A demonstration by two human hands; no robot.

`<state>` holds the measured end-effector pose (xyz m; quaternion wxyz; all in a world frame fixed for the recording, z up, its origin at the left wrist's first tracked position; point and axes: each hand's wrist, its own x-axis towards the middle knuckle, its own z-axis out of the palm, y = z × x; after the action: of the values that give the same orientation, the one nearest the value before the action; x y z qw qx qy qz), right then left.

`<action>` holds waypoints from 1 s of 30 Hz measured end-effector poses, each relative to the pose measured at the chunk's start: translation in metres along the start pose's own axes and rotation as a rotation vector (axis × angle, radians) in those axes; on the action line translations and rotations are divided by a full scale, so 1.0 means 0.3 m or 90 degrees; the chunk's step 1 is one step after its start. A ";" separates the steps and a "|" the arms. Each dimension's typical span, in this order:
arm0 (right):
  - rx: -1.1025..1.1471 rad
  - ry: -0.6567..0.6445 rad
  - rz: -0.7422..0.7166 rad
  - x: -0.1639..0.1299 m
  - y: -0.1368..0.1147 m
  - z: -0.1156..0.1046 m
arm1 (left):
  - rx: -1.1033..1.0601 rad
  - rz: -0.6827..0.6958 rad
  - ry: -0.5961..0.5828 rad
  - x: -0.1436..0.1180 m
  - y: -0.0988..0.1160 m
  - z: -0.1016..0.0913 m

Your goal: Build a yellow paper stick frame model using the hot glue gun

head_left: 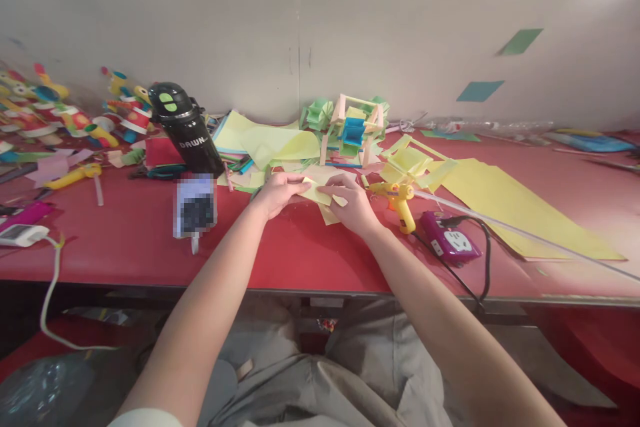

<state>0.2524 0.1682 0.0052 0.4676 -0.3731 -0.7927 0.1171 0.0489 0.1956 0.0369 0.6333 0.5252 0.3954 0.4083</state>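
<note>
Between my two hands is a small piece of pale yellow paper [316,192], held just above the red table. My left hand [280,194] pinches its left edge. The fingers of my right hand [349,199] are closed on its right side. Below the hands lies another scrap of yellow paper [327,215], partly covered. Right of my right hand rests a yellow glue gun [399,203] with a black cord. Behind the hands stands a small wooden-stick frame [340,107] with blue and green folded paper wheels.
A black bottle [186,130] and a blurred phone-like device [195,207] stand to the left. A purple power socket [450,240] and large yellow sheets [500,207] lie to the right. Farther left are a second glue gun [70,177] and colourful toy figures [75,120]. A partition [150,33] closes the back.
</note>
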 end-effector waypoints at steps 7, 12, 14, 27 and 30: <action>0.192 -0.040 0.158 0.011 -0.033 -0.001 | 0.241 0.133 0.007 0.001 -0.023 0.009; 0.238 0.026 0.261 0.023 -0.020 0.000 | 0.239 0.205 0.008 -0.002 -0.026 0.036; 0.258 0.064 0.272 0.026 -0.017 -0.006 | 0.227 0.210 0.035 0.002 -0.030 0.038; 0.313 0.029 0.316 0.032 -0.057 -0.013 | 0.185 0.129 0.030 0.001 -0.035 0.033; 0.296 0.055 0.308 0.030 -0.050 -0.012 | 0.230 0.132 0.039 0.003 -0.039 0.035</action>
<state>0.2455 0.1635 0.0210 0.5323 -0.4382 -0.6126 0.3864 0.0600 0.1914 0.0268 0.4715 0.6552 0.4252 0.4094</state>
